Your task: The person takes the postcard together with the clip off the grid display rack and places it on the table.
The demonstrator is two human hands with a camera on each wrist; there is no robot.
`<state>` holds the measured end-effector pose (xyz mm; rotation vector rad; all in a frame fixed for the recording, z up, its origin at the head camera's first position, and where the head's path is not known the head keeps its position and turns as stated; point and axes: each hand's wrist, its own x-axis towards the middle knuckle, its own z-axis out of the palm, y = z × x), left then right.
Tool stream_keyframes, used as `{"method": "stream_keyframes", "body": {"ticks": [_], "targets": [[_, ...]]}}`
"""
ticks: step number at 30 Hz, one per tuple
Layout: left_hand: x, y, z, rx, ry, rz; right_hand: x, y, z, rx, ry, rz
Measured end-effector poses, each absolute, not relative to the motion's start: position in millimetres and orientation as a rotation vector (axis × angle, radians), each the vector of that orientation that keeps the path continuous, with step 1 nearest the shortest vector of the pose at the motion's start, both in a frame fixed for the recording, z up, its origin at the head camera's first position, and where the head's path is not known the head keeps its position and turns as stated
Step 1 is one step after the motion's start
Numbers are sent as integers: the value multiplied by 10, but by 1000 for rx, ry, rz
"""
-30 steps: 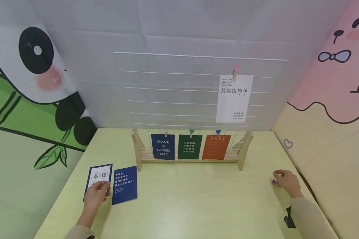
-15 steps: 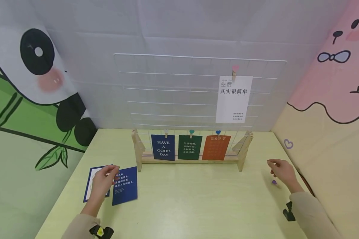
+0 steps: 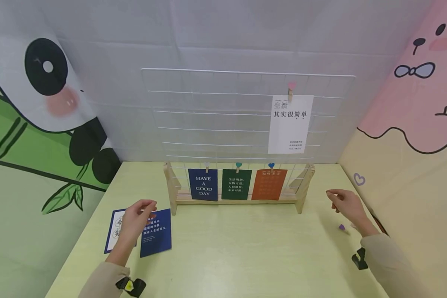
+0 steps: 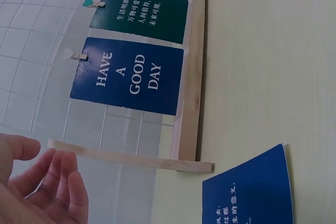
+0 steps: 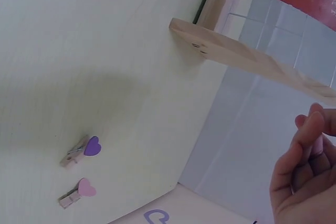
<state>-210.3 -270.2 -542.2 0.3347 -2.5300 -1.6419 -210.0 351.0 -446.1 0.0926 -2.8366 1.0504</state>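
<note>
My left hand, fingers loosely bent and nothing held, hovers over a blue postcard with white lettering. A white postcard with a blue border lies left of it, partly hidden by the hand. On the right, my right hand is raised over the table, thumb near the fingertips and no object between them. Below it lie a clothespin with a purple heart and one with a pink heart, side by side on the table.
A white wire grid stands in a wooden base at the back. Clipped to it are a white card, a blue card, a green card and an orange card. Cartoon-printed cloth panels flank the table.
My left hand has moved right and up from the bordered postcard to over the blue one. My right hand has risen away from the clothespins, towards the left and back.
</note>
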Motion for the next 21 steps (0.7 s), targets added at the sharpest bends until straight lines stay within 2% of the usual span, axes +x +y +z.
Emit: {"method": "stream_keyframes", "body": {"ticks": [1,4,13,21], "targets": [[-2051,-2639,-5286,330,-2521,-1669,-2102,3497,-4438,106,-2830,1047],[-2056,-2573,-5191,309,-2527,-1659,-2109,3454,-4365,148,-2813,1035],[-2554,-2761,-6000,163,-2512,-1514,-2117,3311,-4182,226,-2775,1063],[-2648,-2639,-6120,68,-2487,-1539,-2083,3188,-4074,270,-2745,1053]]}}
